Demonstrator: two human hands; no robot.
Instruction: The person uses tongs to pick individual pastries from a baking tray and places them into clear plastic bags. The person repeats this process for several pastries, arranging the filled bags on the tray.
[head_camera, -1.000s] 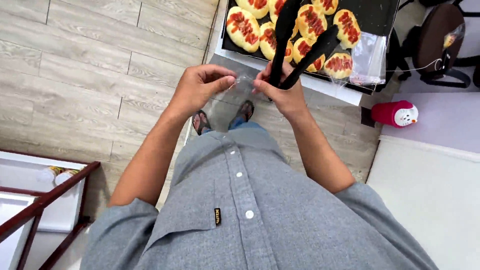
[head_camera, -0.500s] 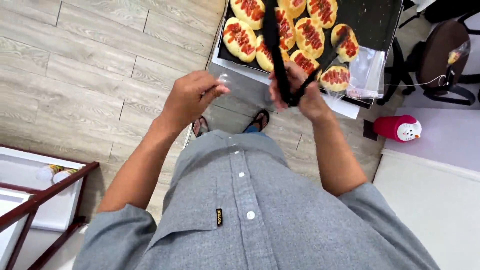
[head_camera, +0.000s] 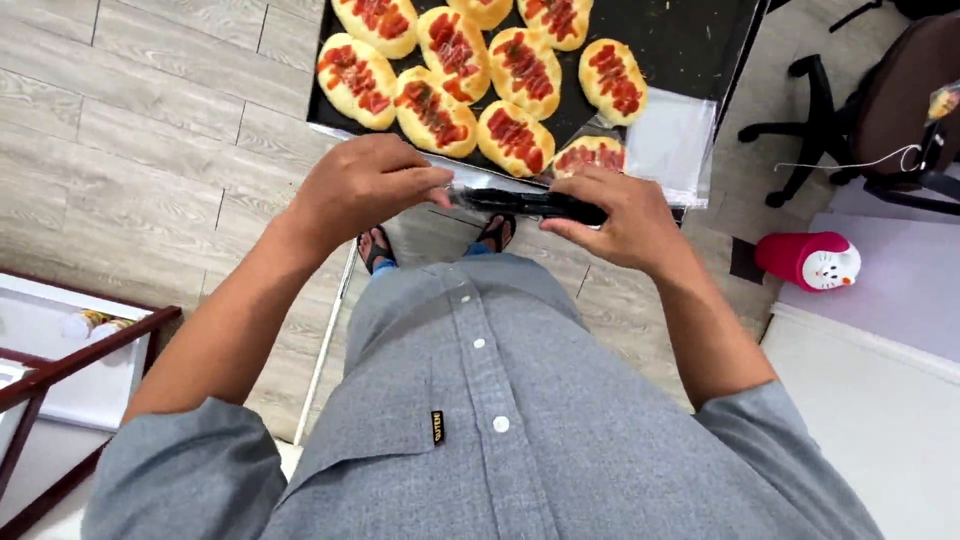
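A single view, from a camera worn on the person's head, looks steeply down along the front of their grey shirt (head_camera: 500, 420) to the wooden floor (head_camera: 130, 130). Both forearms reach forward from the bottom edge into the middle of the frame, close to the lens. A dark baking tray (head_camera: 700, 40) sits at the top edge, partly cut off. Chair legs (head_camera: 810, 130) show at the upper right.

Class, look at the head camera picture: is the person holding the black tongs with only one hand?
No. Both the left hand and the right hand grip the black tongs, held level in front of the tray of buns.
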